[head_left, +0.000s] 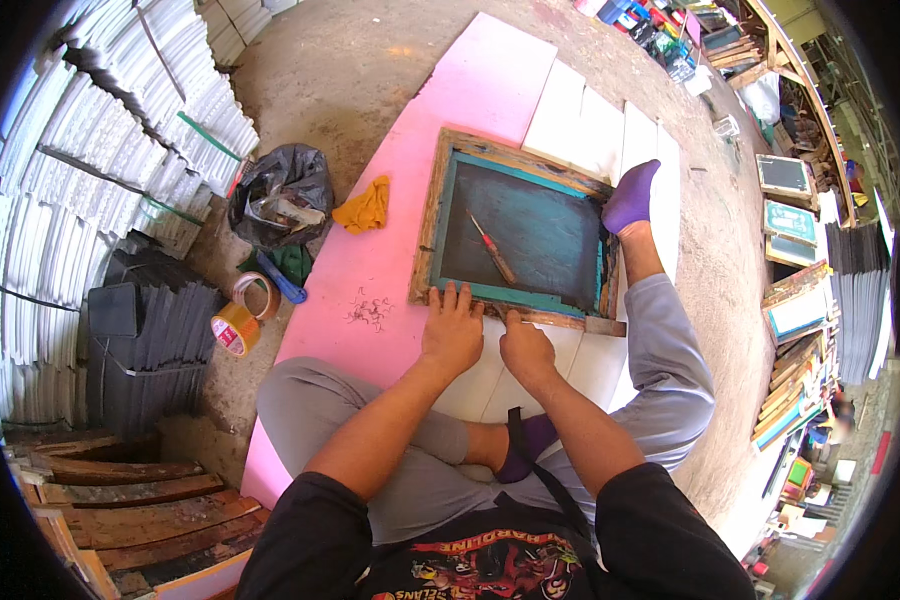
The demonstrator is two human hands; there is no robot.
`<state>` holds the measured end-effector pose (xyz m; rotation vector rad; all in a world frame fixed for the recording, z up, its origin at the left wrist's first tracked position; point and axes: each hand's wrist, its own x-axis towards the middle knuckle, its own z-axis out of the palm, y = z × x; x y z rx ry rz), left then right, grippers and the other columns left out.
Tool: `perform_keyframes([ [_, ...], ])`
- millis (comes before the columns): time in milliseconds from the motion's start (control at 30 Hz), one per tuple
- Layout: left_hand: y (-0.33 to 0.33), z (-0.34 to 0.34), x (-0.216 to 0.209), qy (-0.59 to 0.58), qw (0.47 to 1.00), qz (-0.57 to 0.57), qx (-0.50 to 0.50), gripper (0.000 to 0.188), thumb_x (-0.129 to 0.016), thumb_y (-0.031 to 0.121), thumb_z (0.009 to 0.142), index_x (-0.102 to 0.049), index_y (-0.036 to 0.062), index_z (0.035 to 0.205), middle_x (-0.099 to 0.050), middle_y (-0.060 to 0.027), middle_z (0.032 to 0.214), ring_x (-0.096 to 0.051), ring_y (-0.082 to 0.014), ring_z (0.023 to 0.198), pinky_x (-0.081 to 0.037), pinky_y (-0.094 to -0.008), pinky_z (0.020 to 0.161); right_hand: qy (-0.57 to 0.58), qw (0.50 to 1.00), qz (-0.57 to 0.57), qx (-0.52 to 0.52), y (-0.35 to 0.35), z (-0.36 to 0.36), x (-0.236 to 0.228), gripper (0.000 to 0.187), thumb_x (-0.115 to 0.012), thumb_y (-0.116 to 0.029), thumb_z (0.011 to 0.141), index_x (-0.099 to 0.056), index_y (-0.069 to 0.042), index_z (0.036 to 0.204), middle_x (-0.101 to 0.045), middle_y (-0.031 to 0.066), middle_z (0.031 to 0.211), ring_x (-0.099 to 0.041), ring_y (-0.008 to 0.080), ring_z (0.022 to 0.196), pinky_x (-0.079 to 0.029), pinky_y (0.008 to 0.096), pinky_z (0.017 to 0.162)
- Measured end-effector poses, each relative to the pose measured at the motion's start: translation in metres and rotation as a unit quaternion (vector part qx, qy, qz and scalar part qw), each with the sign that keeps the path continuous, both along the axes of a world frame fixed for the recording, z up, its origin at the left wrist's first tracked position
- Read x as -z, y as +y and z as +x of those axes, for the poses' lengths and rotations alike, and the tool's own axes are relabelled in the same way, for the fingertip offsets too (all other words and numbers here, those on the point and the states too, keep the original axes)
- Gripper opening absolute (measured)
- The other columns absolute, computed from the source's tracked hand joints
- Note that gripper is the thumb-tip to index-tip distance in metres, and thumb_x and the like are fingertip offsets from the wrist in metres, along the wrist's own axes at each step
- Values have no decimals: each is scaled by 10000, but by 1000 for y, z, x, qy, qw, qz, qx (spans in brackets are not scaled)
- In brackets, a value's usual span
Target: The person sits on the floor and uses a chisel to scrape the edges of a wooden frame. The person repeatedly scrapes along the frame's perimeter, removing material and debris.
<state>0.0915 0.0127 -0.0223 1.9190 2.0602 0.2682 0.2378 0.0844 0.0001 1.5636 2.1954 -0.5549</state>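
A brown rectangular wooden frame lies across flat pink and white boards; the left hand rests spread-fingered on its near edge. The right hand curls there, its grip's contents hidden from me.

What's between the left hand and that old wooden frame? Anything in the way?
Nothing visible. The left hand has its fingers on the near edge of the wooden screen frame. The red-handled tool lies inside the frame, beyond the fingers, not in between.
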Motion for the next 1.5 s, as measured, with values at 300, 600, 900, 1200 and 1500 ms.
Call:
perform_keyframes([
  [300,-2,0,-2,0,1000,16,-2,489,-654,237,887,-674,89,1353,-486,-219,1526,-407,-422,1442,-254,-612,1201,34,999,17,6,-4,1,3,219,-490,-86,942,-569,-7,1130,-731,291,956,-730,461,934,-572,570,825],
  [600,-2,2,17,23,1000,14,-5,571,-728,324,854,-654,130,1386,-469,-204,1537,-391,-396,1445,-255,-602,1203,27,999,24,15,-6,-2,-1,211,-473,-88,979,-584,13,1126,-737,282,1041,-736,426,1000,-586,532,860],
  [900,0,1,13,17,1000,3,-10,542,-705,291,864,-657,150,1385,-471,-205,1531,-391,-405,1441,-255,-602,1199,-4,1000,27,10,-7,-3,2,220,-473,-101,989,-587,-13,1155,-743,266,1052,-739,415,1015,-593,522,858],
  [1200,-3,-2,8,-7,1000,12,-13,460,-599,217,907,-688,148,1353,-490,-217,1531,-405,-431,1438,-257,-614,1188,-25,999,32,9,-10,-5,3,231,-469,-112,1001,-581,-38,1190,-743,253,1070,-737,412,1025,-593,531,856],
  [1500,-2,-1,11,6,1000,19,-13,459,-626,222,891,-695,148,1339,-501,-219,1517,-411,-437,1432,-265,-624,1180,7,997,75,10,-12,1,15,238,-482,-107,962,-585,-34,1164,-738,273,998,-734,447,957,-571,559,839],
])
